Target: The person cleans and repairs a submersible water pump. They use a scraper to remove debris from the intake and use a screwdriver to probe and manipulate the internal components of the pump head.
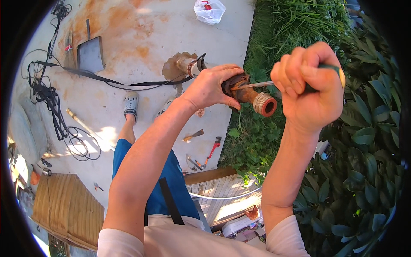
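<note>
My left hand (216, 85) grips a dark, rusty fitting (234, 81) on a corroded metal pipe (250, 95) with a threaded, reddish end (265, 104). My right hand (308, 90) is closed round the green and yellow handle of a screwdriver (264, 84); its thin metal shaft reaches left to the rusty fitting. Behind my left hand the pipe assembly (187, 64) continues toward a wet patch on the concrete, with a black strap (141, 84) running off it to the left.
Concrete (115, 38) holds a dustpan (90, 54), tangled cords (43, 98), a scraper (195, 135), a red wrench (214, 150), a long pole (83, 124) and a white bag (209, 10). Grass (291, 21) and bushes (359, 162) line the right. A wooden structure (64, 201) stands lower left.
</note>
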Demonstrator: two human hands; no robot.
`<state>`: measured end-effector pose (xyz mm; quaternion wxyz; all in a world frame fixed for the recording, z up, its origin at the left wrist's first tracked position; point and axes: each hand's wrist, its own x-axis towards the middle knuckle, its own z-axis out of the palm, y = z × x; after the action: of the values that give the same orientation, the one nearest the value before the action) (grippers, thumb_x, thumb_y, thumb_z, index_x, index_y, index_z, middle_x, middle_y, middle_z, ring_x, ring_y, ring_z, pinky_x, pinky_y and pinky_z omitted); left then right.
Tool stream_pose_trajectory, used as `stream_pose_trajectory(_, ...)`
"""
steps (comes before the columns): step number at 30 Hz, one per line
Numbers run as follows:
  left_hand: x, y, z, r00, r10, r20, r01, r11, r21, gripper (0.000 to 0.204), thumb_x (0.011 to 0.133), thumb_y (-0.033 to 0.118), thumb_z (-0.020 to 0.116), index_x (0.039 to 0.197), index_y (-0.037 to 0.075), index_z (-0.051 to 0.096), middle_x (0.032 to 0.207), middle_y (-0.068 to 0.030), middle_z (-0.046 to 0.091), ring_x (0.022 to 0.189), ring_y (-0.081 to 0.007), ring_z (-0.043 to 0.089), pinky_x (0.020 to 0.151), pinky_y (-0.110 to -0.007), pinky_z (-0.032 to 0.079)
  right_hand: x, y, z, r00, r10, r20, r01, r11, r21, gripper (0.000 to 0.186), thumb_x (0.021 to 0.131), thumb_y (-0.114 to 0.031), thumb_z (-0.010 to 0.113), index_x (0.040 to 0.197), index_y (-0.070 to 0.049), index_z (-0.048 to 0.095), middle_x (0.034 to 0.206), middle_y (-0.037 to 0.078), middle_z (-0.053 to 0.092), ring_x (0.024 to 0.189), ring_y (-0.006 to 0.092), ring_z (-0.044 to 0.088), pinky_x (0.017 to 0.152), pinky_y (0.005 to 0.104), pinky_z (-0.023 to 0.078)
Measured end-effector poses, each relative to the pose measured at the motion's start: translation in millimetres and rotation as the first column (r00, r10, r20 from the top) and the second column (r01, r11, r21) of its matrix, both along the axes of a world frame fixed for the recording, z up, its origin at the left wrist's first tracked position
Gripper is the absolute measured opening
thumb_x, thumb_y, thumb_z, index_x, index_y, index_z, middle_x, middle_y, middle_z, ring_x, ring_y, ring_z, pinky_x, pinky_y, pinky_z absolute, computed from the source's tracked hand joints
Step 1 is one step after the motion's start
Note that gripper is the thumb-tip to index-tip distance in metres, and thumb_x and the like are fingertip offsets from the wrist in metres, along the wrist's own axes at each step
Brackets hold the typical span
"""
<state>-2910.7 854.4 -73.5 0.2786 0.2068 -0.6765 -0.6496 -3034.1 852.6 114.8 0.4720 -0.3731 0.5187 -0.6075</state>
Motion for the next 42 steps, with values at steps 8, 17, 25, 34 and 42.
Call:
stream_pose_trajectory(8,-6.8,-4.6,-3.4,0.990,-0.134,-0.039,0.133,0.991,-0.013,0.084,0.057,0.030,0.091,0.129,0.005,0.056,0.125,-0.0143,0.060,0.110,-0.0333,0.061,0.095,-0.038,0.051,28.4,-102.9,-32.3,0.828,0.326,-0.456,-0.039,0.845,0.534,0.015,0.085,-0.012,0.058,0.084,0.003,0.057,0.062,0.004,0.053,0.049,0.0145,0.049,0.044,0.0317,0.039)
stream_pose_trajectory(17,-3.3,-21.3,-8.6,0.974,-0.221,-0.055,0.212,0.967,-0.138,0.085,0.061,0.026,0.089,0.136,0.008,0.052,0.133,-0.0134,0.056,0.114,-0.0333,0.059,0.097,-0.038,0.049,4.6,-128.7,-101.4,0.977,0.211,-0.041,-0.112,0.663,0.740,0.019,0.085,-0.017,0.058,0.073,-0.007,0.048,0.055,0.001,0.043,0.041,0.0114,0.035,0.038,0.0294,0.031)
stream_pose_trajectory(25,1.1,-19.5,-12.7,0.970,-0.237,-0.046,0.232,0.968,-0.093,0.091,0.061,0.027,0.089,0.140,0.007,0.047,0.132,-0.0142,0.056,0.114,-0.0335,0.058,0.097,-0.038,0.048,41.1,-97.5,-69.8,0.898,0.398,-0.188,-0.143,0.668,0.731,0.020,0.077,-0.016,0.064,0.070,-0.002,0.053,0.058,0.004,0.050,0.043,0.0099,0.038,0.041,0.0265,0.034)
stream_pose_trajectory(34,6.8,6.5,12.2,0.997,0.023,0.079,-0.026,0.999,0.041,0.091,0.062,0.026,0.089,0.138,0.003,0.044,0.127,-0.0174,0.056,0.115,-0.0353,0.055,0.101,-0.038,0.045,0.9,-16.2,28.2,0.981,-0.102,-0.167,0.093,0.994,-0.062,0.008,0.083,-0.004,0.046,0.077,-0.006,0.042,0.055,0.006,0.042,0.041,0.0117,0.032,0.042,0.0277,0.031)
stream_pose_trajectory(42,9.1,37.5,24.1,0.882,0.395,0.259,-0.398,0.916,-0.043,0.060,0.059,0.025,0.091,0.097,0.003,0.051,0.094,-0.0124,0.054,0.085,-0.0304,0.057,0.073,-0.040,0.050,3.3,15.1,0.8,0.989,-0.104,-0.106,0.090,0.988,-0.130,0.014,0.075,0.000,0.051,0.079,-0.006,0.039,0.056,0.006,0.041,0.046,0.0137,0.033,0.045,0.0307,0.033)
